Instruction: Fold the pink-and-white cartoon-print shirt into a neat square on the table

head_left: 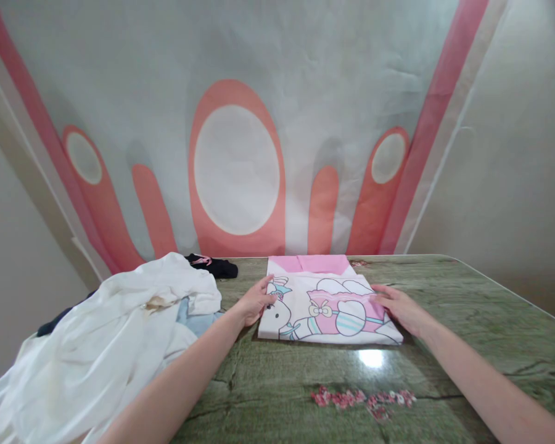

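A pink and white folded shirt (pixel 324 311) with a cartoon rabbit print lies flat on the table, its pink part at the far side. My left hand (pixel 258 300) holds its left edge, thumb on top of the cloth and fingers toward the far corner. At the opposite edge, my right hand (pixel 398 306) grips the cloth between its thumb and fingers. The undersides of both grips are hidden.
To the left, a loose heap of white clothes (pixel 120 333) covers the table side, with a light blue cloth (pixel 197 317) in it. Behind it lies a black garment (pixel 215 266). The wood-patterned table (pixel 481 327) ends at a patterned wall hanging (pixel 351 68).
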Demonstrator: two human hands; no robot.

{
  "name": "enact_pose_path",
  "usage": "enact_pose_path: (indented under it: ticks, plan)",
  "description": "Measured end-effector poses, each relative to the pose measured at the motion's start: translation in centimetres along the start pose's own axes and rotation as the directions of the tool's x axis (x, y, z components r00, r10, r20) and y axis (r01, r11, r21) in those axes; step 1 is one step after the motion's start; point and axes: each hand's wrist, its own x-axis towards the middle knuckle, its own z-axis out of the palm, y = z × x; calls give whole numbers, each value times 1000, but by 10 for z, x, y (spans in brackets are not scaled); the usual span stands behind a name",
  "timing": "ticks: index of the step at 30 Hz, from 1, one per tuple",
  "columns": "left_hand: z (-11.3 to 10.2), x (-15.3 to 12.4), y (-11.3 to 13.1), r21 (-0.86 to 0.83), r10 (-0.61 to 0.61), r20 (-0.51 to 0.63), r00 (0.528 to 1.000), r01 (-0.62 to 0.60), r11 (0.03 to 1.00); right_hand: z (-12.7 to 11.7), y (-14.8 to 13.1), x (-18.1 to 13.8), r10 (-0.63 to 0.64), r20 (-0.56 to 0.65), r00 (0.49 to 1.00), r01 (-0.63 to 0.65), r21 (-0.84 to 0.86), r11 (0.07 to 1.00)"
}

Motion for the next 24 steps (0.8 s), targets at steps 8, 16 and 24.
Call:
enact_pose_path:
  ticks: [8, 16, 24]
  plan:
    - [0, -35, 0, 190, -48, 26, 999, 42, 981, 3, 2, -5, -193, 18, 981, 191, -253, 948]
    - [-5, -64, -8, 322, 6, 79, 997, -31, 946, 5, -8, -25, -191, 90, 977, 211, -386, 898]
    - [-8, -66, -12, 538, 115, 72, 991, -136, 832, -5, -8, -70, -155, 134, 979, 188, -281, 941]
